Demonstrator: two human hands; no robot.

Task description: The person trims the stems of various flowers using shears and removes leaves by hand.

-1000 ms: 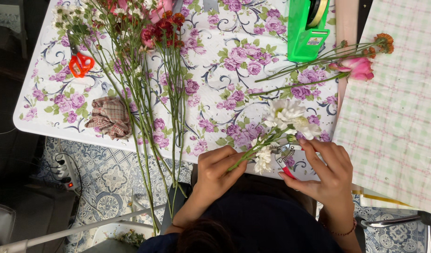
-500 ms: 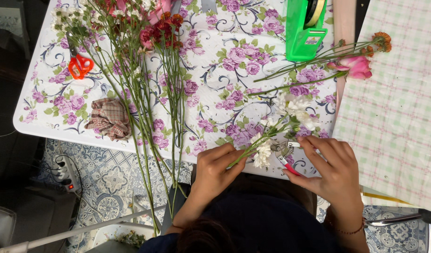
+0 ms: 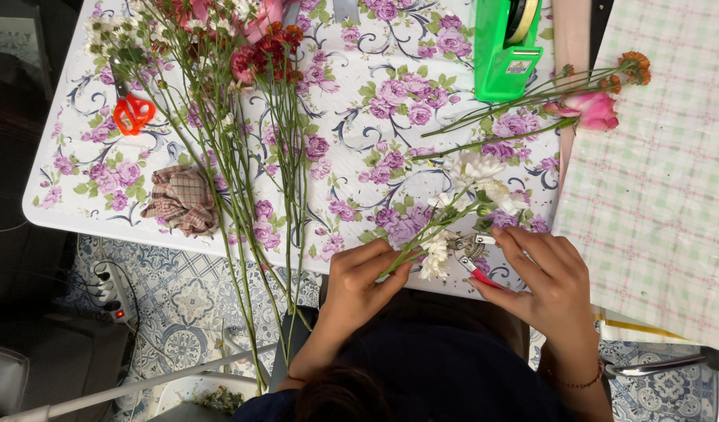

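- the worktop (image 3: pixel 359 141) has a cloth with purple flower prints, and its near edge runs right by the two hands.
- the left hand (image 3: pixel 359 281) sits at that edge, and its fingers (image 3: pixel 375 262) are closed around the thin green stem of the white flowers (image 3: pixel 472 195).
- the white flowers lie on the worktop just past the hands, with soft frilly heads.
- the right hand (image 3: pixel 551 281) is just right of the white flowers. its fingers (image 3: pixel 523 250) are curled around small metal snips (image 3: pixel 472 254) with a pink handle, and the snips' tip is at the stem.
- left of the white flowers there is a patch of bare cloth, then a big bunch of long stems (image 3: pixel 250 156) that hangs over the edge toward the floor.
- further left of the white flowers lie a crumpled checked rag (image 3: pixel 180 199) and orange scissors (image 3: pixel 133 113).
- behind the white flowers stands a green tape holder (image 3: pixel 504 55) with a roll of tape in it.
- a pink rose (image 3: pixel 594 109) lies behind and right of the white flowers, next to thin checked paper (image 3: pixel 656 156).
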